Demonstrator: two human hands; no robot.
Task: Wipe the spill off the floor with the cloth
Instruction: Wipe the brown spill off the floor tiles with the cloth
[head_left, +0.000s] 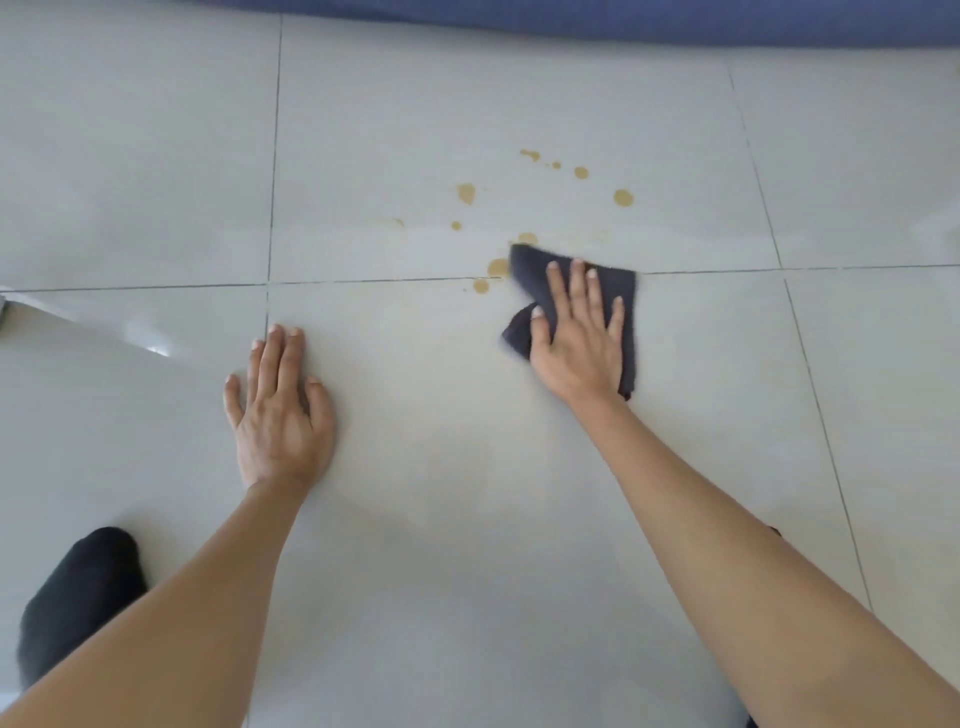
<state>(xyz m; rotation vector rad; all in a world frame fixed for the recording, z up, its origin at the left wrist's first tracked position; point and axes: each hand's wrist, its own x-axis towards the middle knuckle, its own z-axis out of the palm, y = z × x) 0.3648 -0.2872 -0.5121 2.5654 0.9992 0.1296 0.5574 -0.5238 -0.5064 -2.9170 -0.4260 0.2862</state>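
Right hand (579, 332) pressed flat, fingers spread, on dark cloth (532, 280) on tiled floor (441, 467); cloth's left edge touches tan spill drops (497, 267). Left hand (278, 410) flat, open, on bare tile, well apart.

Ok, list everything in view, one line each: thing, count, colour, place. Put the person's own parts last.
cloth: one, dark grey, flat on the floor right of centre, under the right hand
spill: roughly ten yellow-brown drops, scattered on the tile beyond and to the left of the cloth; the nearest two touch its left edge
floor: pale grey glossy tiles with dark grout lines, filling the view
blue fabric: one strip, along the top edge; what it belongs to is out of view
white object: one, at the left edge, mostly cut off
left hand: one, palm flat on bare tile, fingers spread
right hand: one, flat on the cloth
foot: one, in a black sock, bottom left
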